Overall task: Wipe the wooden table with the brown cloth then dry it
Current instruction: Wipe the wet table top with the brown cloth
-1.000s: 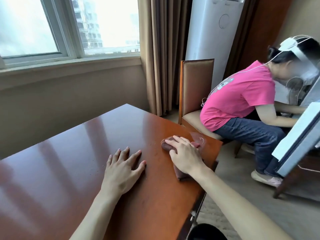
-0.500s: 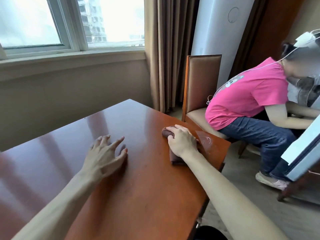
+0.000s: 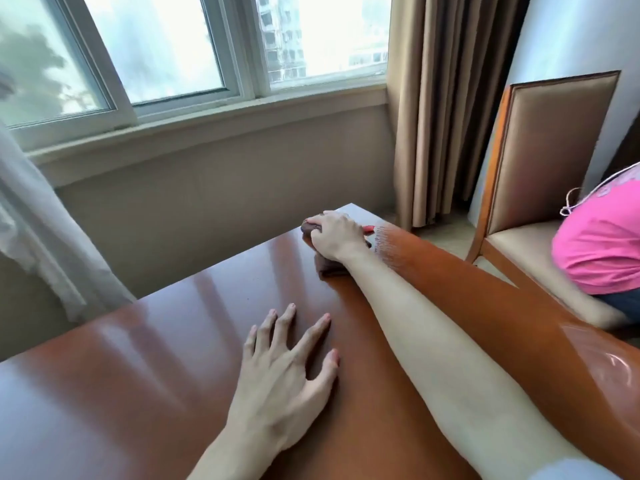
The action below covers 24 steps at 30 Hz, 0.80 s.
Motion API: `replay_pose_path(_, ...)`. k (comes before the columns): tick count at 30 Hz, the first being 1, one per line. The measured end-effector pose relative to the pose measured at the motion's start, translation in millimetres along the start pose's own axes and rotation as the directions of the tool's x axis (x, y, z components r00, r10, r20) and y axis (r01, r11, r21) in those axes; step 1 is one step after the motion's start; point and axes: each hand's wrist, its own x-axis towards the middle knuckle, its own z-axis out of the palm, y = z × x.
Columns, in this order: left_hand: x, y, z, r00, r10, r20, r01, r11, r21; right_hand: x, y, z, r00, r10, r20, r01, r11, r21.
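While the right hand (image 3: 337,237) reached to the far corner of the wooden table (image 3: 166,358), it lay on top of the brown cloth (image 3: 330,266), fingers curved down over the bunched fabric and pressing it against the surface. The cloth sat just short of the far edge, mostly hidden under the hand, with one dark fold showing beyond the fingertips and another below the wrist. A dull, streaked patch on the tabletop lay just to the right of the hand, read here as moisture from wiping, though that could not be confirmed. The left hand (image 3: 284,372) rested on the table nearer the person, fingers spread and nearly straight, holding nothing and apparently bracing the reach. A chair (image 3: 554,161) stood beyond the table's right side, near the curtain (image 3: 446,109), with a seated person in a pink shirt (image 3: 602,247) partly in view. Judgement: the wiping step was in hand and the drying step not begun. The next move would call for drawing the cloth back across the unwiped gloss nearer the window side, keeping even pressure and keeping the cloth from slipping off the corner.
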Motion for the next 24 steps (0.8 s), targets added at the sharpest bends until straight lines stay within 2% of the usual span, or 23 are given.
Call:
replay_pose_path(2, -1.3, 0.7, -2.0, 1.0, -0.011, 0.013, 0.011, 1.0, -0.006, -5.9, 15.5, -14.3, 0.993, -0.083, 0.083, 0.08, 0.996, 0.045)
replay_pose_path(4, -1.3, -1.5, -4.5, 0.999, -0.014, 0.037, 0.014, 1.0, 0.004, -19.0, 39.5, -31.3, 0.991, -0.098, 0.096, 0.094, 0.995, 0.045)
replay_pose_path(8, 1.2, -0.6, -8.6, 0.996, -0.006, 0.093, 0.004, 1.0, 0.024, -79.5, 82.8, -59.5, 0.993, 0.084, -0.083, -0.083, 0.996, 0.015)
replay_pose_path(10, 1.4, 2.2, -13.5, 0.993, -0.002, 0.119, -0.004, 0.999, 0.053, -129.5, 90.1, -69.2, 0.987, 0.123, -0.099, -0.124, 0.992, 0.003)
replay_pose_path(14, 1.3, 22.4, -33.0, 0.994, 0.057, 0.095, -0.086, 0.94, 0.33, -255.3, 78.5, -81.5, 0.983, 0.165, -0.079, -0.166, 0.986, -0.008)
replay_pose_path(16, -2.1, 41.3, -41.3, 0.993, 0.094, 0.072, -0.114, 0.918, 0.379, -320.2, 65.1, -84.5, 0.984, 0.16, -0.074, -0.162, 0.987, -0.016)
replay_pose_path(20, -19.0, 83.9, -44.9, 0.982, 0.128, 0.141, -0.154, 0.97, 0.19, -425.2, 46.4, -87.6, 0.99, 0.111, -0.087, -0.109, 0.994, 0.026)
replay_pose_path(22, -36.1, 94.9, -42.5, 0.963, 0.122, 0.242, -0.14, 0.988, 0.059, -441.0, 56.3, -92.5, 0.987, 0.121, -0.103, -0.117, 0.992, 0.038)
replay_pose_path(24, -56.2, 93.3, -33.4, 0.948, 0.133, 0.288, -0.154, 0.987, 0.051, -425.3, 78.9, -102.6, 0.97, 0.192, -0.15, -0.188, 0.981, 0.037)
